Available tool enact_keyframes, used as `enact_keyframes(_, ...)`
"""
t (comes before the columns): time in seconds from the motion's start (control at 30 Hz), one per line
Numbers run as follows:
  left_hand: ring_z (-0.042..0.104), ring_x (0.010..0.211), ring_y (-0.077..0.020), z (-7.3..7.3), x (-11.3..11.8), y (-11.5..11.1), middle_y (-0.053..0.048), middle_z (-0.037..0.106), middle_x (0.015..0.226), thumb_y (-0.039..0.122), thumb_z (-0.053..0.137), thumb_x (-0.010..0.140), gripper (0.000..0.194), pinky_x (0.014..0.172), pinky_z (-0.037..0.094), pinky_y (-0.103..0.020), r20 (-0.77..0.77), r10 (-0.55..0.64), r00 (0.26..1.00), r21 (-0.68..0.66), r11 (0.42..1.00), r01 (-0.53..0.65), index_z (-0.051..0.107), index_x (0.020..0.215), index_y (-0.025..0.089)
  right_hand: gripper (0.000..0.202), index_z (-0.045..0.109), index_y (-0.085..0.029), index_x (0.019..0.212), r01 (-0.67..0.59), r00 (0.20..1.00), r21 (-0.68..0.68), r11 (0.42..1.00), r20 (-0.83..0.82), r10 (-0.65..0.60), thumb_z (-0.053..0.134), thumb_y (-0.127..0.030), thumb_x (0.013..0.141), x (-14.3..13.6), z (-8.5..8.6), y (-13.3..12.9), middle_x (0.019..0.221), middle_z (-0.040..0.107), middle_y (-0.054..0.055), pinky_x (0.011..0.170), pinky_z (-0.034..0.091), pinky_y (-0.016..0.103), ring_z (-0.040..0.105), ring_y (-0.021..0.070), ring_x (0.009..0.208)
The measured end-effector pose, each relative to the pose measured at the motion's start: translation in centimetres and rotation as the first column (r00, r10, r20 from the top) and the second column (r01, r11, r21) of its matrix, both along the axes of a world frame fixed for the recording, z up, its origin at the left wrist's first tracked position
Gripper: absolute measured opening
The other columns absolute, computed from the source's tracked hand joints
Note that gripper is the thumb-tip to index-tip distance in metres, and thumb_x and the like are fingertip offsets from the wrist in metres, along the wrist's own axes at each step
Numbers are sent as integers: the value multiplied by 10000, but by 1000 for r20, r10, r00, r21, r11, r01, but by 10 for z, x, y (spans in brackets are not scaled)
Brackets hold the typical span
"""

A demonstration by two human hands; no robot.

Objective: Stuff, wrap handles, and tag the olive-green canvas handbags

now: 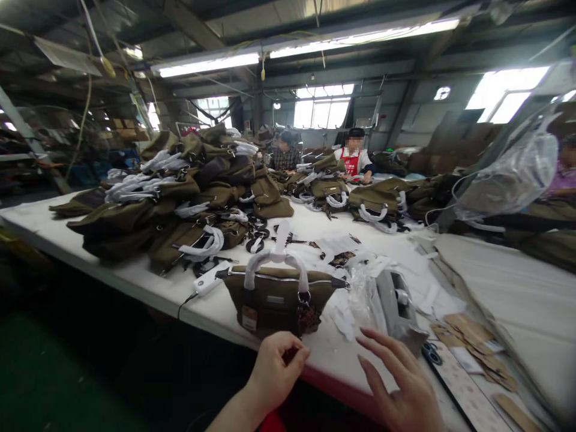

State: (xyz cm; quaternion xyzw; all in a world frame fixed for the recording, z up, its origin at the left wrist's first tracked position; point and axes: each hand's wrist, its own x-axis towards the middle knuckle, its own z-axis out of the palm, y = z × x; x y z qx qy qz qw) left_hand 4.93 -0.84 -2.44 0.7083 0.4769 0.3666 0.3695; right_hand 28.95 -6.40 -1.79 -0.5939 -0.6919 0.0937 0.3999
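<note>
An olive handbag [279, 291] stands upright at the near edge of the white table [180, 292], its two handles wrapped in white. A tag [249, 318] hangs at its left and a dark patterned charm [310, 318] at its right. Just in front of the bag's lower right is my left hand [281, 363], its thumb and index finger pinched together; what they hold, if anything, is too small to tell. My right hand [398, 378] is held over the table edge to the right of the bag, fingers spread, holding nothing.
Olive bags [130, 222] are heaped at the left, with more bags [378, 198] at the back. A white device [211, 279], a grey tape dispenser [396, 306], scissors [432, 353] and brown card pieces [477, 342] lie around. A person [353, 159] in a red apron is across the table.
</note>
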Motion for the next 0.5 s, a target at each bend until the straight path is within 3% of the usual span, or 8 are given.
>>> enact_keyframes(0.07, 563, 647, -147, -1, 3, -2, -26, 627, 660, 350, 578, 878, 274, 616, 383, -243, 8, -10, 1000, 16, 1000, 10, 673, 699, 165, 366, 580, -240, 1267, -125, 992, -131, 983, -34, 121, 506, -287, 911, -22, 1, 3, 1214, 650, 114, 791, 540, 329, 648, 163, 763)
enact_keyframes(0.13, 574, 654, -148, -1, 6, -4, -29, 639, 668, 368, 570, 890, 293, 619, 391, -244, 23, -24, 999, 28, 999, 23, 676, 704, 168, 408, 537, -189, 1305, -225, 974, -291, 930, -99, 204, 463, -228, 905, -45, -1, 7, 1097, 695, 109, 748, 540, 310, 646, 158, 722)
enact_keyframes(0.23, 604, 679, -156, -2, 5, -5, -34, 662, 684, 383, 563, 902, 313, 644, 419, -250, 36, -36, 999, 37, 999, 35, 678, 697, 177, 272, 659, -189, 1056, -279, 960, -388, 879, -144, 241, 430, -263, 928, -65, -3, 16, 939, 726, 77, 793, 518, 330, 668, 204, 849)
enact_keyframes(0.3, 620, 697, -161, -2, 2, -2, -33, 672, 721, 394, 570, 899, 271, 652, 449, -254, 56, -24, 998, 53, 998, 21, 690, 771, 187, 319, 679, -204, 919, -259, 965, -392, 883, -136, 223, 394, -339, 965, -65, 0, 26, 839, 717, 59, 743, 505, 334, 663, 209, 796)
enact_keyframes(0.37, 644, 797, -182, -1, -2, 6, -53, 689, 856, 394, 587, 887, 230, 710, 496, -272, 83, 52, 995, 122, 991, -62, 680, 937, 190, 359, 688, -213, 890, -179, 983, -333, 926, -94, 156, 396, -406, 972, -58, 4, 38, 775, 692, 54, 717, 491, 345, 644, 214, 751)
enact_keyframes(0.43, 647, 930, -214, 2, -5, 17, -88, 680, 1007, 378, 593, 878, 279, 813, 525, -321, 86, 172, 981, 221, 957, -188, 635, 1069, 180, 351, 704, -221, 873, -104, 993, -207, 973, -85, 88, 436, -430, 960, -50, 7, 54, 897, 690, 81, 804, 486, 371, 635, 234, 871)
enact_keyframes(0.5, 644, 989, -239, 7, -4, 30, -109, 674, 1059, 359, 579, 875, 281, 865, 531, -369, 47, 253, 966, 285, 924, -256, 623, 1080, 172, 318, 710, -221, 822, -67, 989, -94, 993, -135, 54, 487, -415, 939, -46, 8, 70, 1025, 660, 95, 904, 466, 384, 604, 244, 996)
